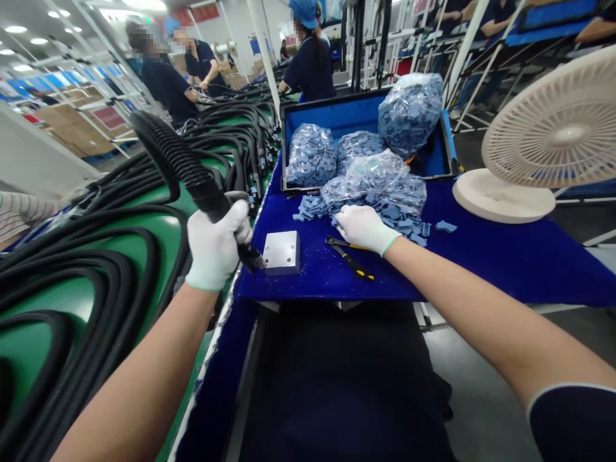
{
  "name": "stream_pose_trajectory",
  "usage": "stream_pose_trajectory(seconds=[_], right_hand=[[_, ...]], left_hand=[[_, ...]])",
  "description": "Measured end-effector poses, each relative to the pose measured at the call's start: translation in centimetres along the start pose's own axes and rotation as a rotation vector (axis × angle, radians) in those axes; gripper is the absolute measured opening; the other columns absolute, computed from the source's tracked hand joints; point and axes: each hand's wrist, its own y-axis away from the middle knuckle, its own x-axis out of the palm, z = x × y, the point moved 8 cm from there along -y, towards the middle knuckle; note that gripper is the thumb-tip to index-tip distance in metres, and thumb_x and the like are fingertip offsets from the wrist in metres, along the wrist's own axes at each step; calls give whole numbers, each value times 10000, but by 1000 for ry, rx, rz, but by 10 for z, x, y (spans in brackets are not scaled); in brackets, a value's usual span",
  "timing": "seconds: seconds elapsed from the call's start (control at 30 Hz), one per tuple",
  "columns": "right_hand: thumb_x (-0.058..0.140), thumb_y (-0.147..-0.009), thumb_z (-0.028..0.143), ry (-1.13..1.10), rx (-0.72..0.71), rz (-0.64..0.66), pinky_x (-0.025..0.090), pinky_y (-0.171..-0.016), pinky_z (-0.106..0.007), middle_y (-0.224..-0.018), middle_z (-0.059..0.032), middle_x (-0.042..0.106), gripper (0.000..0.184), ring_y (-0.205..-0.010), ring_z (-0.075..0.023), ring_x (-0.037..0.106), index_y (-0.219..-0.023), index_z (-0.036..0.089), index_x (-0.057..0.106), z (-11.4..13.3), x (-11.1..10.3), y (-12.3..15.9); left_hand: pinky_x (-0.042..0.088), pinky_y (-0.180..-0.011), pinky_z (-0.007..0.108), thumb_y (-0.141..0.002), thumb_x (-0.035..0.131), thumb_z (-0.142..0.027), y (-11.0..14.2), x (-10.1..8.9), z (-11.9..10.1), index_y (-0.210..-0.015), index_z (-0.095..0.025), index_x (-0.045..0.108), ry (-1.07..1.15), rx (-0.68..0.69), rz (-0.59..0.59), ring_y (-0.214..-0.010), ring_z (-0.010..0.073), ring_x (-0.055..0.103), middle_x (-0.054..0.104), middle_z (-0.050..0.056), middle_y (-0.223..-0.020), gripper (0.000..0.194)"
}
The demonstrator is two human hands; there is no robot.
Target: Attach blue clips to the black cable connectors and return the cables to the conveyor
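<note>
My left hand (214, 240), in a white glove, is wrapped round a thick black hose (209, 199). The hose's ribbed length arches up and away, and its narrower end points down beside a square metal block (282, 251). My right hand (364, 228), also gloved, is at the near left edge of a pile of small blue plastic pieces (407, 221). Its fingers are curled together, with a blue piece at the tips, partly hidden by the glove. Just below that hand lie pliers (350, 258) with black and yellow handles.
A blue crate (368, 109) behind the pile holds bags of blue pieces (311, 154). An opened bag (378, 176) spills onto the blue tabletop (500, 263). A fan (505, 196) stands at right. Black hoses (120, 276) cover the green bench at left. Several people work beyond.
</note>
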Motion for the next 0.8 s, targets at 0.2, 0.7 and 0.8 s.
stream_pose_trajectory(seconds=[0.2,0.7,0.8], right_hand=[[427,-1037,248,30,27,-33,465,-850,-376,-1190,-223,682,333,-1060,-322,671,-1218,96,662,3,0,2],[653,-904,279,-924,-308,-150,419,-720,-277,-805,-2,694,145,-749,-157,596,-874,159,729,128,-47,-16],[666,-869,356,-1003,-303,-75,336,-601,-269,-640,43,558,256,-613,-116,478,-711,162,612,143,-35,-34]], left_hand=[[333,-442,232,-792,739,-298,-20,-2,23,-977,-195,657,-28,57,-18,-415,76,343,394,-98,-531,228],[498,-687,309,-813,726,-291,-18,-1,32,-1009,-149,691,-340,45,33,-634,168,600,638,-2,-664,245],[520,-754,317,-801,745,-316,-22,-6,36,-1034,-146,700,-303,41,85,-729,175,640,695,30,-791,292]])
